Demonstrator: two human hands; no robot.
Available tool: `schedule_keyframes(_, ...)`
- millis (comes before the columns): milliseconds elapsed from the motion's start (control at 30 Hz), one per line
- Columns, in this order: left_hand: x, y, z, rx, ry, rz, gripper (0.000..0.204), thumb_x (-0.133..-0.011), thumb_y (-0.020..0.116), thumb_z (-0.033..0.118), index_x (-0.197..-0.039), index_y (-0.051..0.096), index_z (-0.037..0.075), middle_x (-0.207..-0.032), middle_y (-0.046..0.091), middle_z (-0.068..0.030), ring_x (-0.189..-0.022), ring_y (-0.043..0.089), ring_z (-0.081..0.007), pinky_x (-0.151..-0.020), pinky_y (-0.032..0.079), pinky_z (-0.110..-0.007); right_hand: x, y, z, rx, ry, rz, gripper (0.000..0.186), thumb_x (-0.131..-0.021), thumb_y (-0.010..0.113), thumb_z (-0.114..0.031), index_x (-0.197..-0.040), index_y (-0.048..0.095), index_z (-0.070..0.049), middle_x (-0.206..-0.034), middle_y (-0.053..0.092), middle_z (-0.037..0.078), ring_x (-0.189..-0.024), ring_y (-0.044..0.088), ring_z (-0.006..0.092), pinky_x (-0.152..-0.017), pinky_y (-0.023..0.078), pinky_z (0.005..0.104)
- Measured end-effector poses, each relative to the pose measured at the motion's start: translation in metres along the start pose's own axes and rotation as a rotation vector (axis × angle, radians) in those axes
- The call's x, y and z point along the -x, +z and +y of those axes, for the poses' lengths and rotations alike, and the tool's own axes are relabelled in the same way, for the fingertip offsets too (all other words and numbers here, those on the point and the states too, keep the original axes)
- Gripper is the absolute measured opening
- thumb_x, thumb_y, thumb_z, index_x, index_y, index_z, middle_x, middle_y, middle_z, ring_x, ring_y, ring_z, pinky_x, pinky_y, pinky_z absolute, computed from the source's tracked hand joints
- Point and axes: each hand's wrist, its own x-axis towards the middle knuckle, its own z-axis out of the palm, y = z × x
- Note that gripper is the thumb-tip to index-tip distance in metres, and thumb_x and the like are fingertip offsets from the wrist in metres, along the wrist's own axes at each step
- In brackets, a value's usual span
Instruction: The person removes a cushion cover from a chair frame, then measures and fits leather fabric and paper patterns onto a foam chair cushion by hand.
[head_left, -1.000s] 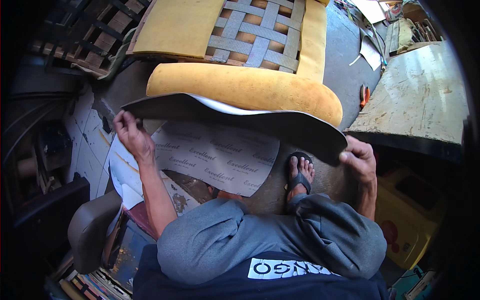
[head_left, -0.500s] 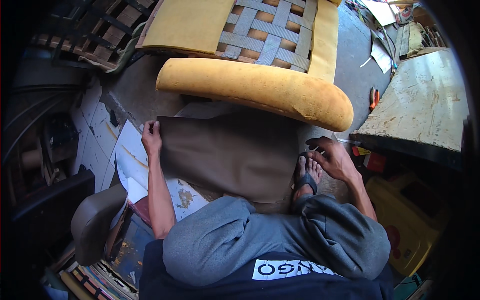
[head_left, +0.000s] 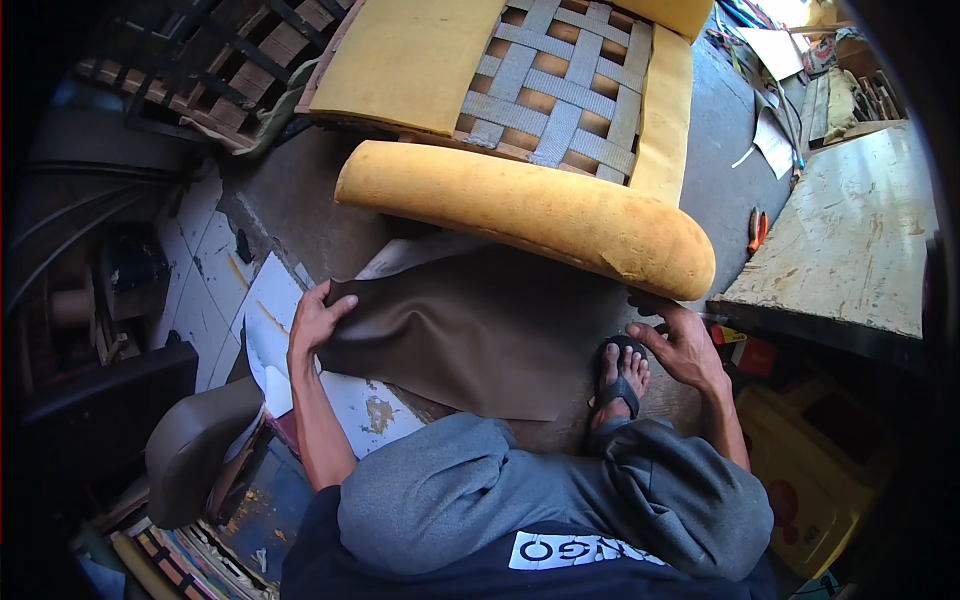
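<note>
A dark brown sheet of upholstery leather or vinyl (head_left: 490, 345) lies in front of me, raised in a fold towards its left end. My left hand (head_left: 318, 322) pinches its left edge, thumb on top. Beyond it is a chair frame padded with yellow foam, whose long rounded arm (head_left: 520, 205) overhangs the sheet's far side. My right hand (head_left: 682, 345) is beside the arm's right end, thumb apart from the fingers and nothing visible in it. Its fingertips are partly in shadow near the foam. Woven grey webbing (head_left: 555, 85) spans the frame.
My sandalled foot (head_left: 622, 385) is planted beside the sheet's right edge. A worn board (head_left: 835, 235) stands at right, with orange-handled pliers (head_left: 758, 230) on the floor near it. White scrap sheeting (head_left: 375, 410) lies at left, near a brown padded piece (head_left: 190, 445).
My left hand has shifted its hold on the sheet's left edge, and a fold has risen there. My right hand has moved closer to the foam arm's end. The view has shifted slightly.
</note>
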Motion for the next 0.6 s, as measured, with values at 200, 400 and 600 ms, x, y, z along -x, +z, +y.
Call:
schedule_keyframes(200,0.165,-0.017,0.175,-0.449,0.685,-0.258,0.032,-0.058,0.075,-0.002,-0.088,0.072,0.004,-0.076,0.06,-0.0057,-0.073,0.058,-0.025,-0.088,0.043,-0.041,-0.026,-0.013,-0.079,-0.112,-0.294,-0.492,0.063,-0.093,0.076,-0.035,-0.141,0.057,0.001,-0.13,0.067,0.022,-0.118,0.067,0.0365,-0.099,0.054,0.0447)
schedule_keyframes(400,0.184,-0.028,0.229,-0.587,1.137,-0.519,0.039,-0.053,0.068,0.024,-0.09,0.077,0.015,-0.082,0.058,-0.0009,-0.07,0.055,-0.0189,-0.086,0.047,-0.042,-0.066,0.018,-0.123,-0.16,-0.79,-0.17,0.085,-0.093,0.075,-0.039,-0.16,0.033,-0.007,-0.155,0.045,0.022,-0.148,0.038,0.0392,-0.12,0.036,0.0472)
schedule_keyframes(600,0.216,-0.027,0.246,-0.594,1.033,-0.125,0.027,-0.068,0.08,0.015,-0.095,0.082,0.017,-0.085,0.068,-0.0009,-0.078,0.068,-0.0182,-0.091,0.052,-0.046,-0.077,0.021,-0.154,-0.256,-0.792,-0.45,0.034,-0.097,0.072,-0.025,-0.121,0.07,-0.001,-0.107,0.072,0.02,-0.106,0.07,0.0336,-0.086,0.056,0.0417)
